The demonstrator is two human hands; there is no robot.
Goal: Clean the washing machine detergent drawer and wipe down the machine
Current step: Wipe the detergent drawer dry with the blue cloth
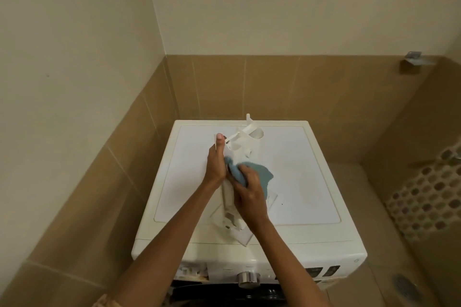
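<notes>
Both your hands work above the lid of the washing machine (299, 169). Your left hand (216, 166) grips the white detergent drawer (245, 141) along its left side, thumb stretched up the edge. Your right hand (249, 197) curls its fingers round a blue cloth (263, 173), pressing it against the drawer's middle. The drawer runs front to back over the lid, far end tipped up; whether its near end touches the lid you cannot tell.
</notes>
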